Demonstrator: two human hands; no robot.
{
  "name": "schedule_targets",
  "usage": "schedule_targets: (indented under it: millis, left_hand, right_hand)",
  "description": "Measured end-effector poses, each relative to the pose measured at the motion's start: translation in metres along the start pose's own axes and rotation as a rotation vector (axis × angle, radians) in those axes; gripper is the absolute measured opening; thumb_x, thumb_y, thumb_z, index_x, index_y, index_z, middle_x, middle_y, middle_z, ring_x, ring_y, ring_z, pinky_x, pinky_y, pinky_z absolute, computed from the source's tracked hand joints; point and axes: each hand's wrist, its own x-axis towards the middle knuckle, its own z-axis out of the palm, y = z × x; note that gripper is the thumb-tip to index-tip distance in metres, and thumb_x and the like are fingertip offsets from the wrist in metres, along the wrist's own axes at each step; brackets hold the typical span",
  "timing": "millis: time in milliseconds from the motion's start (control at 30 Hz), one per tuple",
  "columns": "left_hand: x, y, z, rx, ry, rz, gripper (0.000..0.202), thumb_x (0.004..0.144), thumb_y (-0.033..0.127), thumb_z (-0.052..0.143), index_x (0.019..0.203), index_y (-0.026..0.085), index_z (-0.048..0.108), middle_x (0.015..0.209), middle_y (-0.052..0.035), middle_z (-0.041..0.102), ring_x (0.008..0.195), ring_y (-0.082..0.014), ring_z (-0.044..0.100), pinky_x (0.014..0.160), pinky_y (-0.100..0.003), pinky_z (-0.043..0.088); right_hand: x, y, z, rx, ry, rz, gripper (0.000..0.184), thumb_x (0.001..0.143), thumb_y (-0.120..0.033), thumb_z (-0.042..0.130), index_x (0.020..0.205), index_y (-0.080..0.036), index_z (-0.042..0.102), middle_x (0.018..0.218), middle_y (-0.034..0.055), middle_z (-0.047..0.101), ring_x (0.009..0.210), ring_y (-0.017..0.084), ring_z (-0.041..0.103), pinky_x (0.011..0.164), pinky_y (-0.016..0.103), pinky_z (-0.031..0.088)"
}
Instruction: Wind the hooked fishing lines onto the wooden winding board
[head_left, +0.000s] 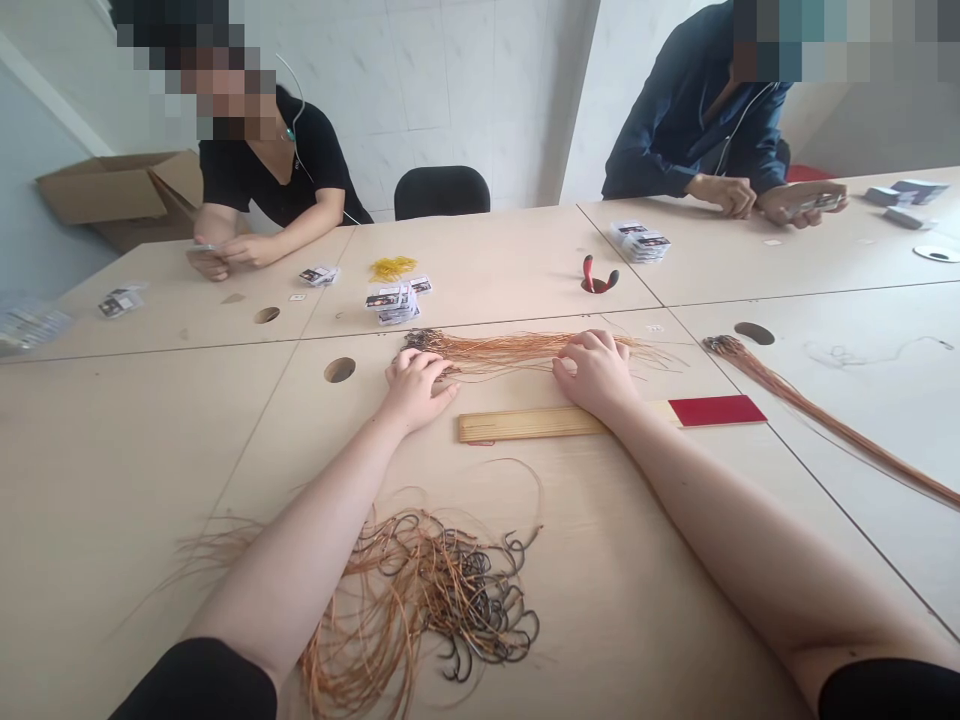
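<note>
Across a pale laminate table [112, 480], the left hand [416, 390] curls over and the right hand [596, 375] lies on a bundle of orange-lined fishing hooks [517, 352]; whether either grips firmly cannot be told. Just below lies a wooden strip [525, 424] with a red end [716, 410]. Nearer the person sprawls a tangled heap of hooks [442, 600], and a second bundle [817, 420] lies rightward.

A shared assembly workroom [390, 90]: joined laminate tables [150, 450] with cable holes [340, 370], seated workers [277, 170], and fishing hooks [480, 610].

Wooden strip [525, 425] against right hand [592, 378], hook tangle [442, 590] — nearer
</note>
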Motion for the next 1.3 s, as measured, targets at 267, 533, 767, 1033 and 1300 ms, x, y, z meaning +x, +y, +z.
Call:
schedule_targets:
  millis: [267, 533, 767, 1033, 1300]
  left_hand:
    - [0.0006, 0.0004, 0.0005, -0.009, -0.006, -0.009, 0.044, 0.083, 0.048, 0.048, 0.117, 0.023, 0.061, 0.127, -0.0051, 0.056, 0.117, -0.0303, 0.036, 0.092, -0.047, 0.033]
    - [0.0013, 0.0003, 0.0016, -0.027, 0.119, 0.027, 0.040, 0.082, 0.045, 0.050, 0.109, 0.020, 0.064, 0.122, -0.0063, 0.058, 0.114, -0.0278, 0.040, 0.094, -0.043, 0.035]
    - [0.0025, 0.0000, 0.0013, 0.007, 0.262, -0.137, 0.037, 0.079, 0.039, 0.053, 0.110, 0.021, 0.063, 0.117, -0.0073, 0.059, 0.113, -0.0277, 0.043, 0.091, -0.042, 0.036]
    - [0.0022, -0.0033, 0.0021, 0.068, 0.306, -0.309, 0.034, 0.075, 0.038, 0.057, 0.105, 0.023, 0.063, 0.123, -0.0081, 0.055, 0.118, -0.0314, 0.038, 0.093, -0.048, 0.033]
    - [0.0010, 0.0016, -0.0003, 0.051, 0.141, -0.224, 0.043, 0.079, 0.048, 0.051, 0.114, 0.025, 0.061, 0.132, -0.0079, 0.050, 0.123, -0.0331, 0.032, 0.094, -0.050, 0.033]
  right_hand:
    - [0.0001, 0.0011, 0.0012, 0.010, -0.011, 0.000, 0.021, 0.083, -0.030, 0.046, 0.078, -0.022, 0.066, 0.099, 0.0071, 0.060, 0.106, 0.025, 0.042, 0.083, 0.040, 0.032]
    - [0.0000, 0.0015, 0.0027, 0.025, 0.000, -0.004, 0.023, 0.083, -0.030, 0.046, 0.076, -0.022, 0.066, 0.099, 0.0078, 0.060, 0.106, 0.025, 0.043, 0.083, 0.041, 0.032]
    - [0.0002, 0.0020, 0.0029, 0.018, -0.005, 0.001, 0.023, 0.083, -0.030, 0.046, 0.078, -0.022, 0.066, 0.101, 0.0075, 0.060, 0.106, 0.025, 0.042, 0.083, 0.041, 0.032]
    - [0.0001, 0.0019, 0.0022, 0.025, -0.018, 0.005, 0.023, 0.083, -0.030, 0.045, 0.078, -0.022, 0.067, 0.100, 0.0087, 0.060, 0.105, 0.026, 0.042, 0.083, 0.041, 0.033]
    - [0.0003, 0.0000, -0.0002, 0.032, -0.119, -0.016, 0.031, 0.087, -0.036, 0.042, 0.107, -0.024, 0.062, 0.119, 0.0079, 0.058, 0.118, 0.028, 0.037, 0.092, 0.047, 0.030]
